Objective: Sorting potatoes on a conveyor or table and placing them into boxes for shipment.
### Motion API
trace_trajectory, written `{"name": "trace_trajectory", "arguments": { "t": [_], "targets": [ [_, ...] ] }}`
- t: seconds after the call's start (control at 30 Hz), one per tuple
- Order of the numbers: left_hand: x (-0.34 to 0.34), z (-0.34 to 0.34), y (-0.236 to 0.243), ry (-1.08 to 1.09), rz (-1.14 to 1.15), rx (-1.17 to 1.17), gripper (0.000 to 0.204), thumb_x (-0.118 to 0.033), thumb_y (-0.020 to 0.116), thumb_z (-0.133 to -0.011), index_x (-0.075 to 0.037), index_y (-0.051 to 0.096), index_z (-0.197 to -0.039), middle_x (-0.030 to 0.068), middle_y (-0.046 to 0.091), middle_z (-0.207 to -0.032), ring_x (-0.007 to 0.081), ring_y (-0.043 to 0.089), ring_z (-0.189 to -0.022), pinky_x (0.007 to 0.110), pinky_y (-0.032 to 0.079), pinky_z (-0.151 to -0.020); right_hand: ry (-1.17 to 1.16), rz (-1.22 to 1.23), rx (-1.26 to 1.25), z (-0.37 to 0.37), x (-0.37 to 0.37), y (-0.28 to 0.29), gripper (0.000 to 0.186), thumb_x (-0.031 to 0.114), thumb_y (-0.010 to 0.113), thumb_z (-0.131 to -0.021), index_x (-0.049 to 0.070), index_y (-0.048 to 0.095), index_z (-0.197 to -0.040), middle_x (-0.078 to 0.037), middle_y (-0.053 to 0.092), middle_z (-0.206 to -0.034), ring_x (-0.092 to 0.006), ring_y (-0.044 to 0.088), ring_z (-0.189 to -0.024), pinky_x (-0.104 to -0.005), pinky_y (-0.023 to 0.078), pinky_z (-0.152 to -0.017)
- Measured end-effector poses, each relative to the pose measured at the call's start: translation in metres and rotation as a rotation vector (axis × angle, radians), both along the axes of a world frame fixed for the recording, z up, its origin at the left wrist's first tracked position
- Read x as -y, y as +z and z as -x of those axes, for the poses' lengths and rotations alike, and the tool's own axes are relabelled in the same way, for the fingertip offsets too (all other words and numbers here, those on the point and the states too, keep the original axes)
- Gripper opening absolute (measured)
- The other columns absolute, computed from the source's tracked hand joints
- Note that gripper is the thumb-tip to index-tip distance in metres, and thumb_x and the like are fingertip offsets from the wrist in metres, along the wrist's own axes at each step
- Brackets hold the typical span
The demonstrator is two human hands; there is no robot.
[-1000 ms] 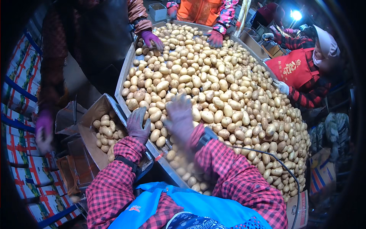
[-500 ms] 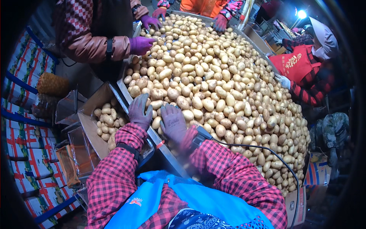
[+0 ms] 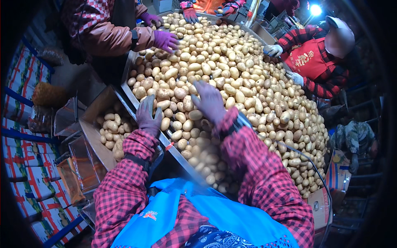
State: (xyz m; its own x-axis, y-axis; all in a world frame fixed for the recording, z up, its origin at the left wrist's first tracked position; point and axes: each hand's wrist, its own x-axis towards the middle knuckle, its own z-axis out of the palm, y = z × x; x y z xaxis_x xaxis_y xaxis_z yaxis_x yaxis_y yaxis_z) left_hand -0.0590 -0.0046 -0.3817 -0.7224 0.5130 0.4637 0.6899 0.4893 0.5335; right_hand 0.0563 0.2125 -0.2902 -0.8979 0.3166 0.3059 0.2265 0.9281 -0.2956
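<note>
A large heap of pale potatoes (image 3: pixel 240 99) covers a metal-rimmed sorting table. My left hand (image 3: pixel 149 116), in a greyish-purple glove, lies at the table's left rim (image 3: pixel 128 95) beside the nearest potatoes, its fingers apart. Farther right, my right hand (image 3: pixel 210 102) reaches over the heap in a matching glove. Its fingers are stretched out above the potatoes, and I see nothing held in it. More potatoes (image 3: pixel 113 130) lie in an open cardboard box (image 3: pixel 96 142) just left of the rim, below my left hand.
Purple-gloved hands (image 3: pixel 166 40) of a co-worker are at the far left of the heap. A person in a red apron (image 3: pixel 306 58) works on the right, another at the far end. A black cable (image 3: pixel 308 159) crosses the near right. Stacked printed cartons (image 3: pixel 31 153) stand left.
My right hand has moved forward and up over the heap, away from the near rim. My left hand stays by the rim, slightly shifted. The co-worker's purple-gloved hand has spread its fingers.
</note>
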Motion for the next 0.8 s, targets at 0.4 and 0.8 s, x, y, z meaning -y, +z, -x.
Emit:
{"name": "trace_trajectory", "arguments": {
  "t": [0.4, 0.8],
  "targets": [
    [0.006, -0.104, 0.027, -0.419, -1.238, 2.18, 0.065, -0.045, 0.053, -0.099, -0.017, 0.028, -0.153, 0.021, 0.043, -0.144, 0.0397, 0.053, -0.123, 0.047, 0.05, -0.099, 0.32, 0.583, 0.243, -0.03, 0.014, 0.013, 0.047, 0.028, 0.069, -0.08, 0.007, 0.063, -0.121, -0.019, 0.064, -0.115, -0.0353, 0.061, -0.11, -0.0408, 0.049, -0.095],
    [-0.013, -0.115, 0.018, -0.696, -1.197, 2.412, 0.049, -0.013, 0.046, -0.101, -0.009, 0.037, -0.15, 0.0148, 0.053, -0.136, 0.0264, 0.06, -0.105, 0.039, 0.054, -0.09, -0.1, 0.214, 0.428, 0.084, -0.008, -0.055, 0.045, 0.035, 0.065, -0.083, 0.008, 0.063, -0.118, -0.021, 0.061, -0.12, -0.0358, 0.061, -0.11, -0.0447, 0.05, -0.093]
  ]
}}
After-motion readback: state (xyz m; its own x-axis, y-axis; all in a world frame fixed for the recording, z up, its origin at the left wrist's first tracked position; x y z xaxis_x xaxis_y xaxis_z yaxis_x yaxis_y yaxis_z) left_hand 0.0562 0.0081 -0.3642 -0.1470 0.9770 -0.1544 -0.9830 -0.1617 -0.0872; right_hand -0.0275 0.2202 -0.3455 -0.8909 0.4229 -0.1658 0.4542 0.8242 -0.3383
